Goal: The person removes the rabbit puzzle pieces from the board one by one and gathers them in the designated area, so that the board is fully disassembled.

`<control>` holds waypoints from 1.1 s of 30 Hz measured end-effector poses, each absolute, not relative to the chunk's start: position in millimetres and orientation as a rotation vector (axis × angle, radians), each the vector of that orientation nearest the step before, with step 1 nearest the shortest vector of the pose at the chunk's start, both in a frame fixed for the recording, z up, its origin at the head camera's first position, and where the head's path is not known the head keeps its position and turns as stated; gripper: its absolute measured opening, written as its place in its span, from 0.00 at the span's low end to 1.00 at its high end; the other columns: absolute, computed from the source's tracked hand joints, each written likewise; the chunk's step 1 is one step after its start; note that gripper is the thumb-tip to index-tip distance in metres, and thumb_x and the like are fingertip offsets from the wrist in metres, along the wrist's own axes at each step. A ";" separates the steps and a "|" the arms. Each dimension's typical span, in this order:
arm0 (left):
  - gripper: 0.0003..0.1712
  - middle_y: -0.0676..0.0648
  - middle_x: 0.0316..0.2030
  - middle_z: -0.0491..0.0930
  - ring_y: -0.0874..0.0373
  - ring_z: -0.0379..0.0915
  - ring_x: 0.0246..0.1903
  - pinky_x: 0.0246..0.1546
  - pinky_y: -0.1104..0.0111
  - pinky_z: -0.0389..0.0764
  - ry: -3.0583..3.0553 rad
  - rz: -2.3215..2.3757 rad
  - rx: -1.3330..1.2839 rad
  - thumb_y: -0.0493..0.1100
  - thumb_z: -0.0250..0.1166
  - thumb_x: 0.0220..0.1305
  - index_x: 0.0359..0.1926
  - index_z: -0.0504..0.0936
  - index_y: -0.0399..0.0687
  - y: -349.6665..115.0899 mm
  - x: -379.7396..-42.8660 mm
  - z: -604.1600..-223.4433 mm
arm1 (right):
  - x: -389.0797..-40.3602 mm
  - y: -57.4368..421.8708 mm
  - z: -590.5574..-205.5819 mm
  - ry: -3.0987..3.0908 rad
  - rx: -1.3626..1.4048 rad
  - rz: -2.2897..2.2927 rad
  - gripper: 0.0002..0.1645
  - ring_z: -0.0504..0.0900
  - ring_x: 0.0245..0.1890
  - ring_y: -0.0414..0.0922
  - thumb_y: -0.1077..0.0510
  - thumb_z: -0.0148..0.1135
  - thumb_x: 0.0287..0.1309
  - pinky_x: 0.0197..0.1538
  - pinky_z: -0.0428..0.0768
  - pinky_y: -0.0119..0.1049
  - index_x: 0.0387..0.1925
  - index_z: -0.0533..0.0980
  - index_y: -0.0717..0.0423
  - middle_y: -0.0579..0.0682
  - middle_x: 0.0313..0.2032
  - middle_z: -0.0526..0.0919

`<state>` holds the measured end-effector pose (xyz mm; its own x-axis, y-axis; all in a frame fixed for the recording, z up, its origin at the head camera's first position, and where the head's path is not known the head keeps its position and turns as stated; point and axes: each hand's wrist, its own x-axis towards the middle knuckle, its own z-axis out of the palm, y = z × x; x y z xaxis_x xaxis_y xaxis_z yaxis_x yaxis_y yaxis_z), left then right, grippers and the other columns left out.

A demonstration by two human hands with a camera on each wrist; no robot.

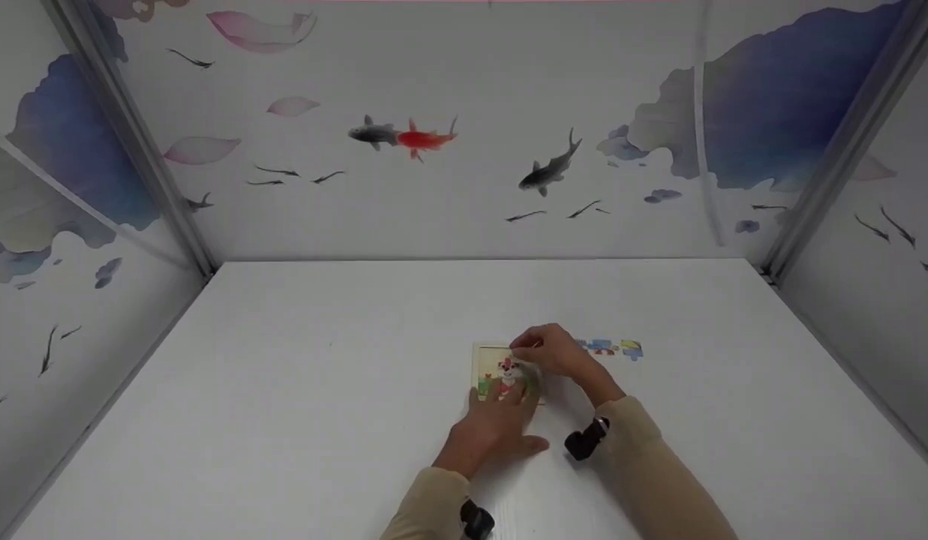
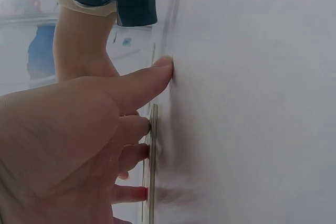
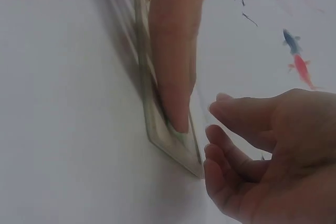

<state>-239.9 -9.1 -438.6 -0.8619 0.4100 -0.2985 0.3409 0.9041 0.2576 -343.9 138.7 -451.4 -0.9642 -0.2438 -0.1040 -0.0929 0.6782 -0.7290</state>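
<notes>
A small picture puzzle (image 1: 488,360) in a pale frame lies on the white table. Its picture shows a cartoon animal in red. My left hand (image 1: 494,431) rests spread fingertips on the lower part, thumb out to the side. In the left wrist view those fingers (image 2: 134,194) touch the board (image 2: 153,166), which appears edge-on. By the frame's upper right corner is my right hand (image 1: 557,352), its fingers loosely bent. The right wrist view shows this hand (image 3: 278,156) beside the board's corner (image 3: 178,156), with a gap between thumb and fingers and nothing visible there.
Several loose puzzle pieces (image 1: 632,349) lie on the table (image 1: 283,420) just right of the puzzle, partly behind my right hand. Printed white panels (image 1: 464,217) with fish stand at the back and both sides. A black wrist camera (image 1: 586,440) sits on each wrist.
</notes>
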 end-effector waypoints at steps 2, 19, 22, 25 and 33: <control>0.47 0.51 0.80 0.51 0.44 0.41 0.80 0.76 0.42 0.51 2.718 0.274 0.552 0.67 0.61 0.66 0.79 0.54 0.57 -9.0 -240.5 -439.1 | -343.2 137.3 -453.9 2.683 -0.265 -1.148 0.13 0.81 0.45 0.46 0.56 0.62 0.68 0.52 0.80 0.42 0.49 0.84 0.55 0.53 0.47 0.86; 0.48 0.52 0.80 0.47 0.45 0.39 0.80 0.76 0.42 0.48 2.702 0.339 0.560 0.66 0.61 0.66 0.79 0.53 0.57 -8.3 -241.7 -442.2 | -340.0 138.1 -459.5 2.657 -0.305 -1.165 0.11 0.78 0.40 0.43 0.60 0.59 0.69 0.44 0.77 0.34 0.45 0.86 0.55 0.54 0.48 0.86; 0.49 0.51 0.81 0.47 0.45 0.39 0.80 0.77 0.41 0.46 2.683 0.386 0.548 0.65 0.62 0.66 0.80 0.52 0.57 -9.2 -241.4 -441.8 | -340.2 137.8 -460.1 2.660 -0.304 -1.161 0.11 0.76 0.38 0.43 0.60 0.58 0.69 0.41 0.75 0.33 0.45 0.85 0.56 0.53 0.46 0.86; 0.48 0.52 0.81 0.47 0.45 0.39 0.80 0.77 0.42 0.45 2.674 0.404 0.544 0.65 0.62 0.66 0.79 0.53 0.57 -9.7 -240.6 -442.2 | -339.9 136.3 -461.4 2.667 -0.253 -1.145 0.10 0.77 0.39 0.43 0.58 0.59 0.69 0.43 0.76 0.34 0.45 0.85 0.54 0.51 0.45 0.85; 0.48 0.53 0.81 0.46 0.47 0.40 0.80 0.77 0.42 0.45 2.675 0.389 0.535 0.65 0.61 0.66 0.79 0.53 0.58 -10.8 -241.9 -443.0 | -341.1 133.3 -460.4 2.671 -0.263 -1.195 0.09 0.78 0.40 0.43 0.58 0.62 0.68 0.43 0.77 0.34 0.45 0.84 0.53 0.51 0.43 0.86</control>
